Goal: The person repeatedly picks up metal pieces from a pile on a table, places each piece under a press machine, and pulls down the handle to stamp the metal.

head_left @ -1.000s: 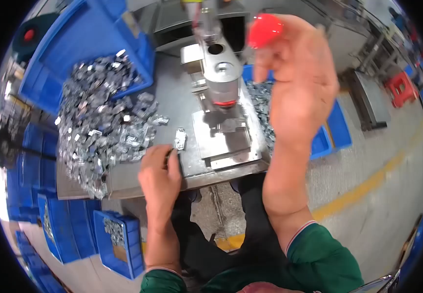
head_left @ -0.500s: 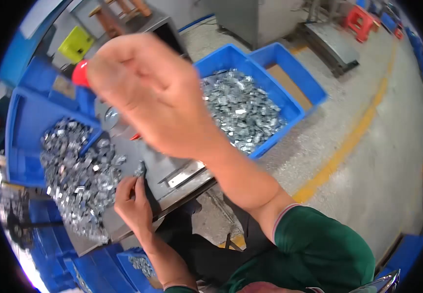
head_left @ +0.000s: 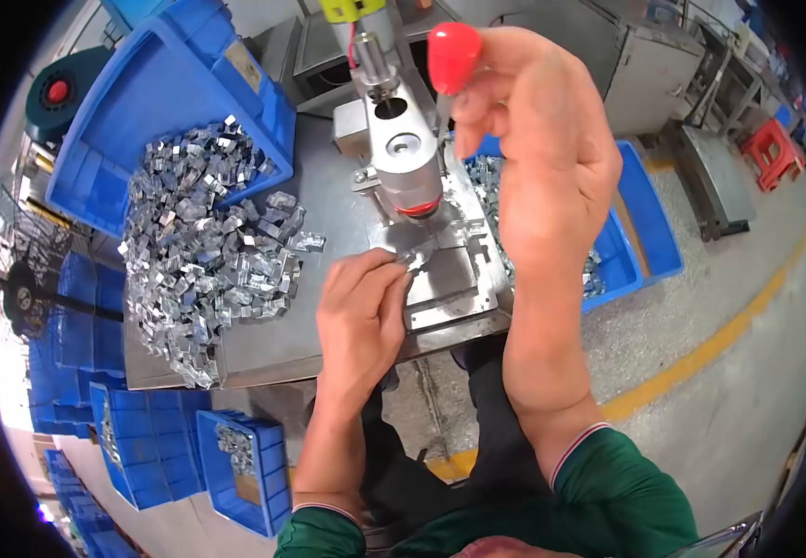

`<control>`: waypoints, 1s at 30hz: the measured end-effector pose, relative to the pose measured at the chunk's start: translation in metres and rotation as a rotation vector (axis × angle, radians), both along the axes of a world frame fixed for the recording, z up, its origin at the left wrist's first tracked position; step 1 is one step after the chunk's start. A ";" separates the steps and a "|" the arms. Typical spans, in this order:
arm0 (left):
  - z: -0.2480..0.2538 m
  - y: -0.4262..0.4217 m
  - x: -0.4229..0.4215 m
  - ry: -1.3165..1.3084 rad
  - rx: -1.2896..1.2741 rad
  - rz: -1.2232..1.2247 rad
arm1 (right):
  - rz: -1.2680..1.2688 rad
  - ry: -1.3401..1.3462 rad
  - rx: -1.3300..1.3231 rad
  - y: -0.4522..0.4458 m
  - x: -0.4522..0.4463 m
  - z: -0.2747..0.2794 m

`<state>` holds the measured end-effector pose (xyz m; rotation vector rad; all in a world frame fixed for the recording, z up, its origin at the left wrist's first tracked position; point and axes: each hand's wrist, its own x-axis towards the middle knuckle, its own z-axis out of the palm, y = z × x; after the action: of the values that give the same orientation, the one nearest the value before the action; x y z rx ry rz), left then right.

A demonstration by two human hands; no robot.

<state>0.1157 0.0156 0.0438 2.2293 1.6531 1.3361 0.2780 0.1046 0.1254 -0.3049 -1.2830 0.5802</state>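
Bin (head_left: 128, 121): metal pieces (head_left: 193, 172) inside | left hand (head_left: 361, 312): pinching part (head_left: 419, 258) | right hand (head_left: 556, 153): gripping knob (head_left: 452, 58)

A small, shiny metal part (head_left: 417, 259) sits pinched in the left hand (head_left: 358, 312), over the flat plate (head_left: 449, 275) of the press (head_left: 406, 172); a smooth red knob (head_left: 453, 58) tops out high, at the right hand's (head_left: 552, 139) fingers.

This is a factory workshop. A metal bench (head_left: 328, 200) carries a press (head_left: 406, 172) and a loose heap of small, shiny parts (head_left: 212, 246), with blue bins (head_left: 156, 456) standing around it. A yellow line (head_left: 736, 338) runs along the hard grey floor (head_left: 672, 316), near a metal cabinet (head_left: 643, 82) and a red stool (head_left: 771, 156).
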 end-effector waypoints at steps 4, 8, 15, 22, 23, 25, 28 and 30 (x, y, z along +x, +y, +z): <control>-0.005 0.009 0.004 0.000 0.044 0.001 | 0.066 0.019 -0.004 0.002 0.002 -0.001; -0.009 0.014 0.006 -0.043 0.055 0.003 | 0.065 0.010 -0.010 0.003 0.001 -0.001; -0.012 0.018 0.010 -0.065 0.084 0.041 | 0.058 -0.002 0.000 0.003 0.004 -0.002; -0.012 0.018 0.013 -0.075 0.070 0.059 | 0.045 -0.011 -0.021 0.003 0.007 -0.002; -0.011 0.018 0.013 -0.076 0.071 0.060 | 0.046 -0.019 -0.021 0.003 0.008 -0.002; -0.010 0.018 0.013 -0.079 0.071 0.063 | 0.057 -0.051 -0.010 0.005 0.013 -0.006; -0.012 0.020 0.012 -0.092 0.069 0.058 | 0.060 -0.067 -0.024 0.003 0.014 -0.005; -0.011 0.020 0.010 -0.095 0.056 0.046 | 0.050 -0.035 -0.010 0.006 0.010 -0.004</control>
<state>0.1255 0.0356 0.0326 2.1333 1.6641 1.4921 0.2880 0.1101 0.1217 -0.2932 -1.3250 0.6269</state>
